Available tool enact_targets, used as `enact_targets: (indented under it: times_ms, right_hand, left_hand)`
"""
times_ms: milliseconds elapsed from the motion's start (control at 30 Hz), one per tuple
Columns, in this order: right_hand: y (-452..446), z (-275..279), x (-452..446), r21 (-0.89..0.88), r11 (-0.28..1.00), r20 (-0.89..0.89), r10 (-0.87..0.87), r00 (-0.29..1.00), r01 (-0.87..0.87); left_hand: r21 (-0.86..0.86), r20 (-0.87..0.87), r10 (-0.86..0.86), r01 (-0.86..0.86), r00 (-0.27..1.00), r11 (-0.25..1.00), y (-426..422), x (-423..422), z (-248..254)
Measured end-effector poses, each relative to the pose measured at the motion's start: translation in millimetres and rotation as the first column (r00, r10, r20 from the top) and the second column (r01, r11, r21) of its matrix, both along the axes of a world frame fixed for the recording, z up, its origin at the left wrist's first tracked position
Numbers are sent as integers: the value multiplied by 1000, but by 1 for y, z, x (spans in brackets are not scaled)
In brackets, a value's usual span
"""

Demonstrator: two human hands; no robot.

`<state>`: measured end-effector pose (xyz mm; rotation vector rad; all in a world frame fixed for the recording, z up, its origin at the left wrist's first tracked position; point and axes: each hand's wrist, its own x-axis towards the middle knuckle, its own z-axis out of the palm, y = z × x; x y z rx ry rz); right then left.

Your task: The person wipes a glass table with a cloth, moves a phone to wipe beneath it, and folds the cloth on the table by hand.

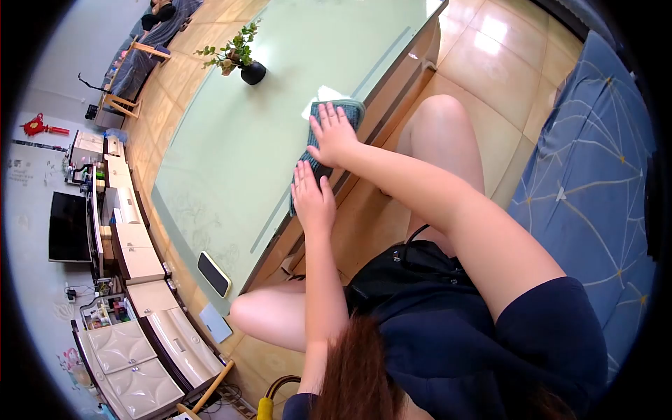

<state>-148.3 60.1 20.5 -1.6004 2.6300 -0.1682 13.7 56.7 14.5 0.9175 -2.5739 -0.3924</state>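
Observation:
A folded dark green cloth [354,110] with a lighter edge lies along the near edge of the glass-topped table [231,147]. My right hand [334,136] rests flat on its far part, fingers spread. Nearer to me, my left hand [313,199] lies palm down on the cloth's near end, fingers stretched out. The two hands are close together, and part of the cloth is hidden beneath them. From behind its far end a crumpled white tissue-like piece [329,93] sticks out.
A potted plant [253,72] in a black pot and a phone [214,274] are on the table. A blue patterned sofa cover [588,182] is at my right. Cabinets [140,255] and a television [69,227] line the left wall. Another person [159,12] sits far off.

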Motion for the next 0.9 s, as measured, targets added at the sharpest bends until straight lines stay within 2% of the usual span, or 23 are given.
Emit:
enact_targets:
  times_ms: [200, 500, 700, 900]
  right_hand:
    - [-14, -4, 2, -87, 989, 33, 126, 991, -123]
    - [-40, -12, -36, -220, 968, 21, 128, 992, -121]
    - [-50, -8, -105, -208, 977, 51, 48, 998, -36]
    - [-39, -5, -196, -214, 972, 40, -89, 995, 96]
  left_hand:
    - [-36, 66, 46, -44, 997, 998, -4, 8, -1]
    - [-115, 193, 36, -14, 980, 993, -37, -32, 1]
    - [-112, 251, -14, 43, 968, 993, -59, -101, 8]
    - [-158, 217, -108, 144, 970, 977, -65, -194, 2]
